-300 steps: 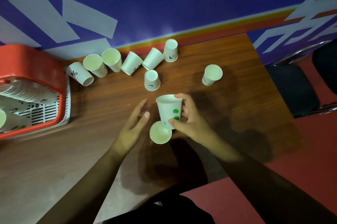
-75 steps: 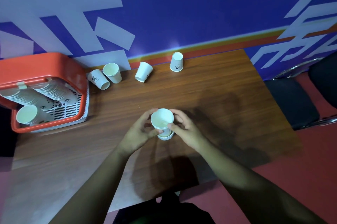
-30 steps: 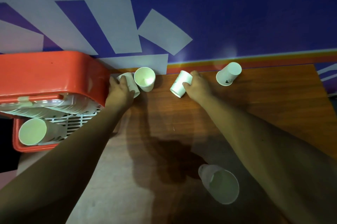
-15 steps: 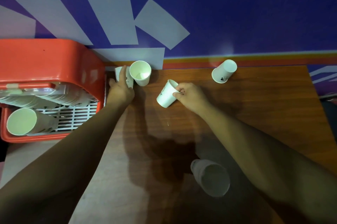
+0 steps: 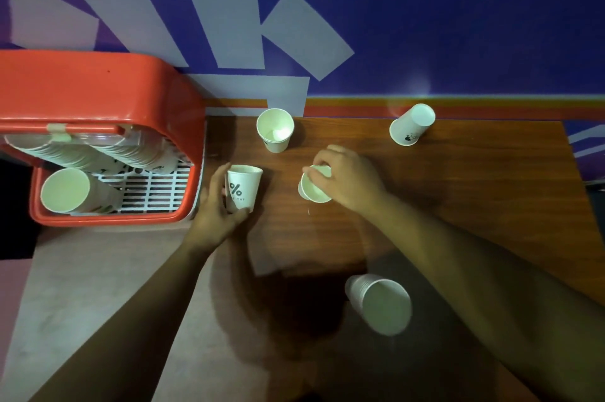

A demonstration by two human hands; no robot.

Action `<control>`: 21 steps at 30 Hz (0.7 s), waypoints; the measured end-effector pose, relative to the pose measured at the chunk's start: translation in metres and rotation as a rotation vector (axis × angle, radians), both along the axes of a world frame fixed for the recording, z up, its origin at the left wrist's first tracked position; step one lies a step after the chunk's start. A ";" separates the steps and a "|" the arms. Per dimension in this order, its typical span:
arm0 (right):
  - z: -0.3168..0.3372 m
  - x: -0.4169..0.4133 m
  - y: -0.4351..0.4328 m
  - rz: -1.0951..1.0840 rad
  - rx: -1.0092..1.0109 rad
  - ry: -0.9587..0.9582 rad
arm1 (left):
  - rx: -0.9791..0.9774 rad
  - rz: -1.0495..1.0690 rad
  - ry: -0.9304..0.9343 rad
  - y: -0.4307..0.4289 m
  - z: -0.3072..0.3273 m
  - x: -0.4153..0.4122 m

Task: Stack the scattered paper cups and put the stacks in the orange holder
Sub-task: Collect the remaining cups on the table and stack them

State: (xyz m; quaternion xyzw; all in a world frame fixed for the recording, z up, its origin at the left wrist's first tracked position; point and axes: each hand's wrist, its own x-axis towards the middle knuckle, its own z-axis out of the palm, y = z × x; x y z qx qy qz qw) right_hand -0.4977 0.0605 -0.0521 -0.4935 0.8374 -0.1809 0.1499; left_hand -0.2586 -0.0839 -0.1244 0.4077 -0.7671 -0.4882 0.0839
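Nearest, at five o'clock, a stack of paper cups [image 5: 379,303] stands on the wooden table [image 5: 458,192], its mouth facing the camera. Beyond it, the left hand [image 5: 217,210] grasps a cup marked "%" [image 5: 244,188], and the right hand [image 5: 348,179] curls its fingers around a tilted cup [image 5: 314,190]. At nine o'clock the orange holder [image 5: 98,90] contains stacks. Farthest, an upright cup [image 5: 275,129] sits at twelve and an upside-down cup [image 5: 412,124] at two.
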 end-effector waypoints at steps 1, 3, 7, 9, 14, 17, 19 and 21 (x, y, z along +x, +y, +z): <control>0.002 -0.001 -0.008 -0.016 -0.040 0.009 | -0.010 -0.001 0.021 0.002 -0.002 0.004; 0.007 -0.001 -0.030 -0.021 -0.058 0.027 | -0.016 0.014 0.038 0.007 -0.004 0.010; 0.009 0.011 -0.081 0.058 0.051 0.054 | -0.076 0.010 0.011 0.018 -0.006 0.020; 0.004 0.015 -0.098 0.103 0.132 0.118 | -0.114 -0.008 0.013 0.022 -0.004 0.023; -0.005 0.017 -0.114 0.149 0.327 0.302 | -0.134 -0.112 0.046 0.024 0.004 0.037; 0.002 0.015 -0.113 0.078 0.262 0.274 | -0.073 -0.115 0.101 0.024 0.010 0.048; 0.015 0.015 -0.106 -0.017 0.163 0.147 | -0.014 -0.042 0.135 0.025 0.018 0.050; 0.034 0.019 -0.094 -0.085 0.069 0.020 | -0.006 0.035 0.178 0.024 0.029 0.048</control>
